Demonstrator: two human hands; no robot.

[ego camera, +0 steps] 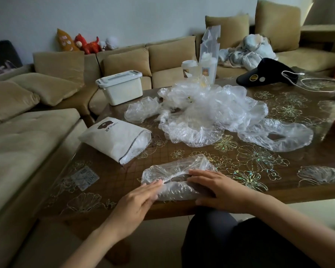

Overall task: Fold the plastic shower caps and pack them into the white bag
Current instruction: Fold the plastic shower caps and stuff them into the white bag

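Left hand (141,198) and right hand (215,188), fingers flat, press 1 shower cap (174,171), mid-fold; next likely second fold, then slide into white bag (108,138)

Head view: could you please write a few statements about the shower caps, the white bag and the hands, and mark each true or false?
1. Both the left hand and the right hand rest on a flattened shower cap at the table's near edge. True.
2. The white bag stands upright. False: it lies flat on the table, left of that cap.
3. A pile of loose caps lies farther back on the table. True.
4. The white storage box has its lid off. False: the lid is on.
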